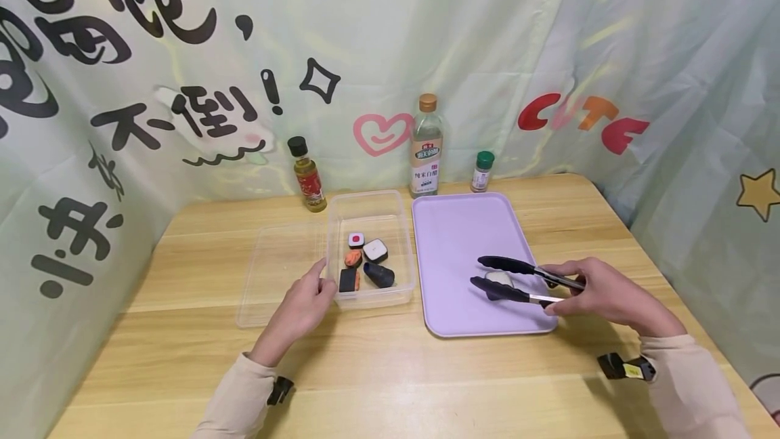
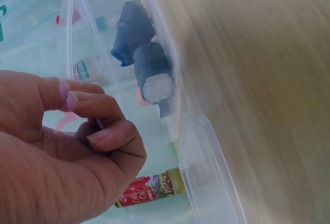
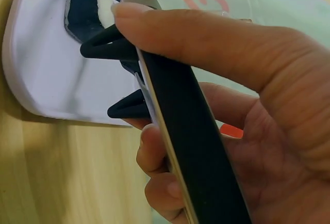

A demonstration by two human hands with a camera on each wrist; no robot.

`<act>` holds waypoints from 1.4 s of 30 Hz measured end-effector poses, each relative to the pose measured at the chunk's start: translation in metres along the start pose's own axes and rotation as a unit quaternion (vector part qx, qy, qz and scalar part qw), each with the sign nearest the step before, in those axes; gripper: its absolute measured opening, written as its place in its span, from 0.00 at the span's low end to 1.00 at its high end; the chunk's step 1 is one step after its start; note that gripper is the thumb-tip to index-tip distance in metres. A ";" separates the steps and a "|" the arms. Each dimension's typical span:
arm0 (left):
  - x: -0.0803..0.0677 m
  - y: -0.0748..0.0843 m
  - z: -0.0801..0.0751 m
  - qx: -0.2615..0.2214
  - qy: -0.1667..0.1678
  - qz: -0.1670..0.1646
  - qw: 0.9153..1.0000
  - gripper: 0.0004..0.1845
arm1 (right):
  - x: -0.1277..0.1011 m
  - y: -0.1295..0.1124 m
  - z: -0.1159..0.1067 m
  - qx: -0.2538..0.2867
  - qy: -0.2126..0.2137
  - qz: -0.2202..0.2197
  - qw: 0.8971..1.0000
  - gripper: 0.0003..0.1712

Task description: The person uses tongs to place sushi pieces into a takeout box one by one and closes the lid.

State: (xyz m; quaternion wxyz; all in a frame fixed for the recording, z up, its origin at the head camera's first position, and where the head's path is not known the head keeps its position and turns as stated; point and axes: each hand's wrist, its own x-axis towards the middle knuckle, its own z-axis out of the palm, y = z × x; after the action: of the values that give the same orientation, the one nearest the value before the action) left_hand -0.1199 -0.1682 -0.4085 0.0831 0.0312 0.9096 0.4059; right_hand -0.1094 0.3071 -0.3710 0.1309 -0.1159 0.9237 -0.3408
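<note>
Right hand [image 1: 600,293], thumb and fingers curled round black-tipped tongs [image 1: 518,280], near the table's right edge; tong tips spread narrowly either side of a pale sushi piece [image 1: 501,278] on the lilac tray [image 1: 457,236]. From the right wrist, thumb [image 3: 206,33] pressed along the upper tong arm, fingers wrapped below.

Left hand [image 1: 305,303], loosely curled and holding nothing, fingertips at the front left corner of a clear plastic box [image 1: 370,205] mid-table. Inside the box, toy sushi pieces [image 1: 365,263], among them dark nori rolls [image 2: 147,61]. Box lid [image 1: 271,269] lying flat just left of the box.

Along the table's back edge: a small bottle [image 1: 307,178] labelled "Olive Oil" as read from the left wrist, a taller clear bottle [image 1: 426,148] with a Chinese label, and a green-capped shaker [image 1: 482,171].

Light wooden table [image 1: 390,371]. Pale green printed curtain [image 1: 426,32] behind and at both sides, with black Chinese characters, a pink heart, "CUTE" in red and orange, a yellow star.
</note>
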 end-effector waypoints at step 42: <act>-0.002 0.001 -0.001 -0.009 -0.003 0.004 1.000 0.33 | 0.008 0.002 -0.002 0.016 -0.014 0.013 1.000 0.45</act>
State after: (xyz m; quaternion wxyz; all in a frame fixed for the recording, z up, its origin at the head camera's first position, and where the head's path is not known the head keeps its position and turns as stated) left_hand -0.1186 -0.1685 -0.4066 0.0848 0.0351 0.9056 0.4142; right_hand -0.1177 0.3080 -0.3722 0.1505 -0.1064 0.9176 -0.3521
